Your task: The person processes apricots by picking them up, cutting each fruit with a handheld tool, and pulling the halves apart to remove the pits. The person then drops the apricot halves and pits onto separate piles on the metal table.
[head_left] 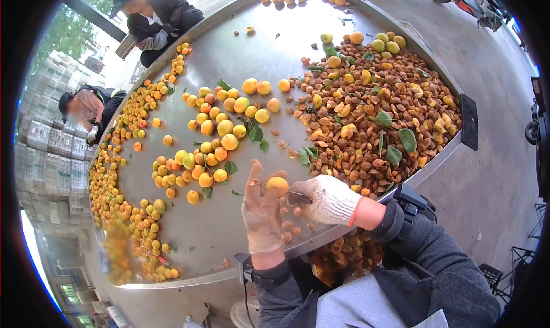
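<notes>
My left hand [261, 216], in a thin see-through glove, grips a yellow apricot [277, 185] by the thumb and fingertips over the near edge of the metal table. A small dark-bladed knife [299, 197] is in my right hand [329, 201], which wears a white knitted glove with an orange cuff edge. The blade points toward the apricot, close to its side. Several brown apricot stones [289, 228] lie on the metal just below my hands. Under the table edge, right by my lap, is a heap of halved apricots [349, 253].
A big pile of apricot stones [355, 139] with leaves covers the right of the metal table [229, 59]. Whole apricots [215, 136] spread over the middle and left. A phone [470, 122] rests at the right rim. Two people [163, 19] work along the far left side.
</notes>
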A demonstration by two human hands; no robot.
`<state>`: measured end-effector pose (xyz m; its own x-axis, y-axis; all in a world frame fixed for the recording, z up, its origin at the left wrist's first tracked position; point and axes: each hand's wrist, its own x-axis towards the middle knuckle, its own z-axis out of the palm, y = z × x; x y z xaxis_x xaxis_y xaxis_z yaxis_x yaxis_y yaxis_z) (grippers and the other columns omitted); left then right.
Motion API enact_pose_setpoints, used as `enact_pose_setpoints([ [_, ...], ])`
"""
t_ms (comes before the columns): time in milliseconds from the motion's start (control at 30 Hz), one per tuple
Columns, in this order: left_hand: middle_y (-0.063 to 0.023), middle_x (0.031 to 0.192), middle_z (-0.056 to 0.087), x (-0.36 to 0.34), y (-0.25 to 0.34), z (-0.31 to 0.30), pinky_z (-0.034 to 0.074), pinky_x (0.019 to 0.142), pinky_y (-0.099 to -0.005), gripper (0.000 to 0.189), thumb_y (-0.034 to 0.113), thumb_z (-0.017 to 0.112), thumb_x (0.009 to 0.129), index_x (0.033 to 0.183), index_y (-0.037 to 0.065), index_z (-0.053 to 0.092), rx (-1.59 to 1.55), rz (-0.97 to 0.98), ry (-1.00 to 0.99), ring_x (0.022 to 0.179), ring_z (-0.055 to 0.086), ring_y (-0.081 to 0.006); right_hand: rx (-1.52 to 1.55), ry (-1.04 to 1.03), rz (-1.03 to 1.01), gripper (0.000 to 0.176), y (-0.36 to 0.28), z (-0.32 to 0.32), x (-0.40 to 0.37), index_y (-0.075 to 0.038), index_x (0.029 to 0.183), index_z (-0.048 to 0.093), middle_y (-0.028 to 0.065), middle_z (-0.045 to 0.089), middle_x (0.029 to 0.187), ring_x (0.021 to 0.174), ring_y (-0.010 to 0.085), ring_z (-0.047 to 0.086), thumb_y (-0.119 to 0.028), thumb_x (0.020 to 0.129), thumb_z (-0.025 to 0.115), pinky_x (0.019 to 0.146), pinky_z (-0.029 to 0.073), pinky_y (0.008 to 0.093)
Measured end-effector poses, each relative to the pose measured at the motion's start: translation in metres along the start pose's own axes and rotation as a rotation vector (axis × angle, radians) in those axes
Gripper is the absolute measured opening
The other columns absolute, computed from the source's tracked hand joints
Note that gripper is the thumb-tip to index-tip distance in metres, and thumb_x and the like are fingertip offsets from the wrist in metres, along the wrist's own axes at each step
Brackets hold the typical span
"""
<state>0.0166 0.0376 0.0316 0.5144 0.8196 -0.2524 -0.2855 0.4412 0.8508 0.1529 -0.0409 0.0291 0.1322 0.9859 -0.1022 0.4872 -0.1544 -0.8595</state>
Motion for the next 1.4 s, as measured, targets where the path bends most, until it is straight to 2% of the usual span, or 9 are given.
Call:
enact_pose_setpoints([
  [67, -0.0177, 0.117, 0.058, -0.002, -0.007, 0.002, 0.052, 0.077, -0.0268, 0.067, -0.001, 0.063, 0.085, 0.144, 0.004, 0.031, 0.361, 0.247, -0.024, 0.095, 0.061, -0.0176, -0.046, -0.005, 0.04, 0.028, -0.002, 0.002, 0.002, -0.008, 0.107, 0.065, 0.0161, 0.067, 0.085, 0.079, 0.033, 0.066, -0.015, 0.08, 0.062, 0.069, 0.052, 0.0392],
  [400, -0.0131, 0.109, 0.064, -0.006, -0.015, 0.0, 0.051, 0.079, -0.0241, 0.053, -0.004, 0.071, 0.079, 0.128, -0.002, 0.052, 0.075, 0.028, 0.082, 0.093, 0.061, -0.0143, -0.06, 0.123, 0.013, 0.031, -0.007, 0.005, 0.0, -0.011, 0.11, 0.063, 0.0159, 0.067, 0.089, 0.083, 0.0367, 0.063, -0.011, 0.08, 0.058, 0.072, 0.051, 0.0431],
  [567, -0.0095, 0.102, 0.066, -0.016, -0.006, 0.018, 0.051, 0.077, -0.0238, 0.046, -0.004, 0.073, 0.076, 0.12, -0.005, 0.057, 0.425, 0.213, 0.083, 0.089, 0.061, -0.0126, -0.156, 0.041, 0.081, 0.027, -0.01, -0.004, 0.0, -0.01, 0.105, 0.064, 0.0188, 0.066, 0.088, 0.083, 0.0384, 0.062, -0.011, 0.079, 0.058, 0.07, 0.05, 0.042],
  [833, -0.0112, 0.108, 0.065, -0.006, -0.004, 0.009, 0.051, 0.08, -0.0242, 0.044, -0.008, 0.069, 0.079, 0.12, -0.001, 0.058, 0.192, 0.051, 0.014, 0.089, 0.062, -0.0145, 0.497, -0.381, 0.139, 0.022, 0.002, -0.015, 0.008, -0.003, 0.094, 0.072, 0.0099, 0.07, 0.084, 0.075, 0.0183, 0.064, -0.011, 0.079, 0.058, 0.071, 0.05, 0.0316],
  [1000, -0.0126, 0.115, 0.062, 0.01, -0.007, -0.008, 0.051, 0.081, -0.025, 0.04, -0.01, 0.063, 0.081, 0.12, 0.0, 0.059, -0.025, 0.18, 0.153, 0.09, 0.064, -0.0172, 0.6, -0.066, 0.162, 0.02, 0.0, -0.045, 0.0, 0.0, 0.098, 0.067, 0.0021, 0.065, 0.077, 0.078, 0.0113, 0.063, -0.008, 0.081, 0.061, 0.071, 0.05, 0.0238],
  [1100, -0.0123, 0.116, 0.061, 0.005, -0.021, 0.003, 0.053, 0.08, -0.0266, 0.039, -0.008, 0.063, 0.082, 0.119, 0.0, 0.058, 0.525, 0.282, 0.12, 0.091, 0.064, -0.0181, 0.466, 0.282, 0.037, 0.031, -0.001, -0.026, 0.008, -0.001, 0.107, 0.063, 0.0017, 0.065, 0.087, 0.078, 0.0111, 0.062, -0.018, 0.082, 0.068, 0.071, 0.049, 0.0236],
  [1200, -0.0115, 0.112, 0.062, -0.006, -0.017, 0.018, 0.053, 0.079, -0.0267, 0.039, -0.007, 0.064, 0.081, 0.119, 0.0, 0.058, 1.073, 0.644, -0.044, 0.091, 0.064, -0.0177, 0.312, 0.166, 0.05, 0.035, 0.001, -0.023, 0.005, 0.0, 0.105, 0.062, 0.0013, 0.064, 0.082, 0.074, 0.0109, 0.059, -0.026, 0.083, 0.068, 0.07, 0.049, 0.0261],
  [1267, -0.0098, 0.107, 0.061, -0.007, -0.016, 0.014, 0.053, 0.08, -0.0319, 0.039, -0.001, 0.056, 0.086, 0.125, -0.001, 0.054, 0.208, -0.032, 0.101, 0.092, 0.062, -0.02, 0.538, 0.097, 0.176, 0.034, -0.008, -0.039, 0.0, 0.0, 0.104, 0.063, 0.0031, 0.065, 0.082, 0.075, 0.013, 0.06, -0.027, 0.083, 0.068, 0.071, 0.05, 0.0282],
  [1400, -0.0117, 0.106, 0.064, 0.0, -0.018, -0.002, 0.055, 0.077, -0.0284, 0.043, 0.003, 0.067, 0.083, 0.124, 0.0, 0.054, -0.281, -0.007, -0.016, 0.087, 0.064, -0.0191, 0.559, 0.001, 0.137, 0.028, 0.022, -0.028, 0.003, -0.005, 0.101, 0.066, 0.0036, 0.064, 0.075, 0.063, 0.0092, 0.057, -0.028, 0.085, 0.064, 0.059, 0.047, 0.0255],
])
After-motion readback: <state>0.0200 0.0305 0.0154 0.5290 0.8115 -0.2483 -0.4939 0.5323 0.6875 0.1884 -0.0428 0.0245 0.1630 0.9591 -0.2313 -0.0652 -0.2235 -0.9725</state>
